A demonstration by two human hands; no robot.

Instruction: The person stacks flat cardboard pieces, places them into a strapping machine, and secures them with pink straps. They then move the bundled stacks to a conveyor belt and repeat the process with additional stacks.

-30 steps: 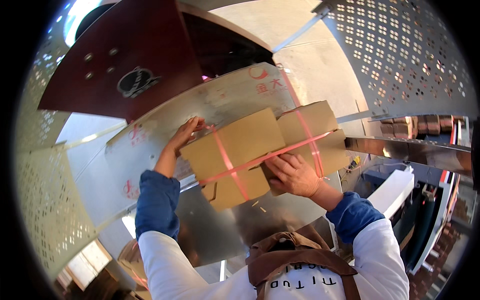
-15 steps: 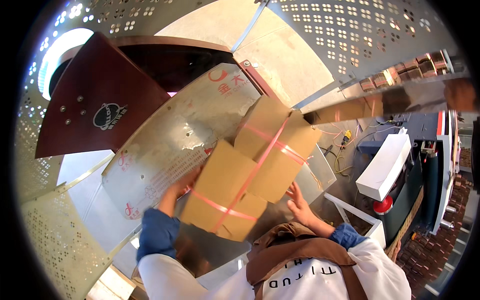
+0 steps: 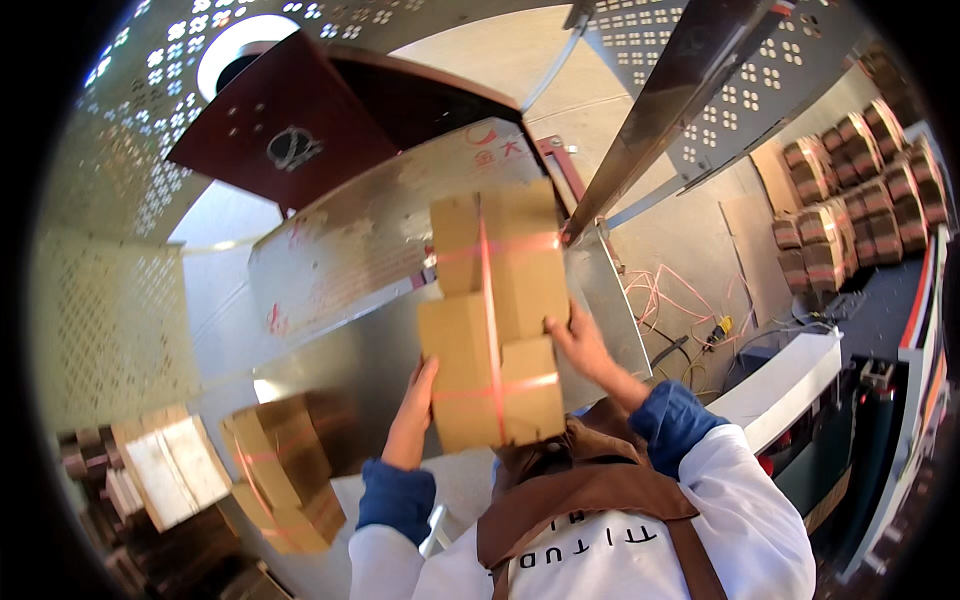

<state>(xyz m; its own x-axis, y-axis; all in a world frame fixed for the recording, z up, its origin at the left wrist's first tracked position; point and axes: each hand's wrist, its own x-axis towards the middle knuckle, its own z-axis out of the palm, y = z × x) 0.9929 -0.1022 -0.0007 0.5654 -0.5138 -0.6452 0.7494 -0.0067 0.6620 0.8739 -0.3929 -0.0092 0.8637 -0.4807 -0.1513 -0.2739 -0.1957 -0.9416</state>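
A bundle of brown cardboard (image 3: pixel 463 340), bound with crossed pink straps, is held up in front of my chest. Its outline is stepped, with pieces of unequal size. My left hand (image 3: pixel 408 415) is pressed against the lower left side, thumb along the edge. On the right side my right hand (image 3: pixel 582 345) grips the edge with its fingertips on the cardboard. Both palms are mostly turned from view. Beneath and behind the bundle is a bare metal worktop (image 3: pixel 385 350), backed by a metal plate (image 3: pixel 370 215) with red printing.
A dark red panel (image 3: pixel 285 125) stands at the far left. A shiny metal post (image 3: pixel 650 125) rises past the worktop's right corner. Another strapped bundle (image 3: pixel 285 465) is at the lower left. Several bundles (image 3: pixel 850 195) are stacked far right. Loose pink strapping (image 3: pixel 668 300) and cables lie on the floor.
The bundle has turned from a slant to nearly upright in view. My right hand has come onto its edge. The view has swung, revealing bundles at lower left and far right.
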